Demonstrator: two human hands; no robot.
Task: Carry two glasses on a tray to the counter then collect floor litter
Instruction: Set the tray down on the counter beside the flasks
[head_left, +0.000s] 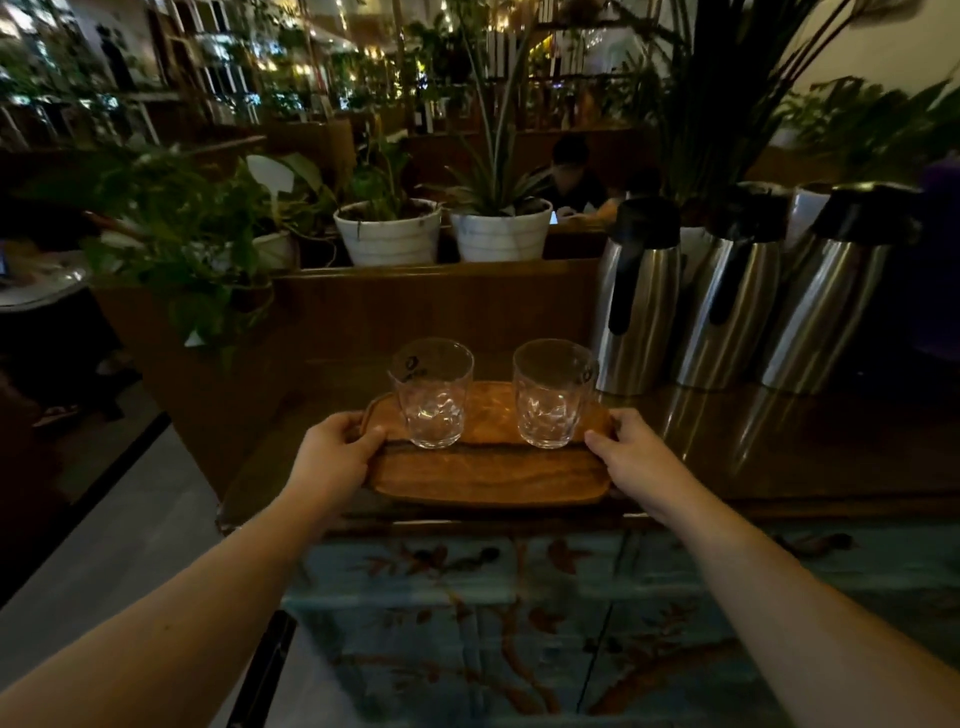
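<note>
Gripping the short ends of a wooden tray (488, 475), both hands are closed on it: left hand (332, 449) wrapped over the left end with the thumb on top of the rim, right hand (626, 449) on the right end with the thumb lying along the rim. Tray sits at the near edge of the dark wooden surface (810, 457), toward its left corner; whether its underside is touching the surface or just above it cannot be told. Two clear, empty tumblers stand upright on the far half of the tray, apart from each other: left glass (432, 392) near the left hand, right glass (553, 392) near the right hand. Each carries a small dark mark near its rim. Three steel thermos jugs (727, 306) with black tops stand in a row along the far right part of the surface, the nearest one just beside the right glass. Two white plant pots (387, 236) sit on the ledge behind the far edge. Below the near edge, a painted blue cabinet front (519, 623) shows. Lighting dim; fine detail uncertain.
</note>
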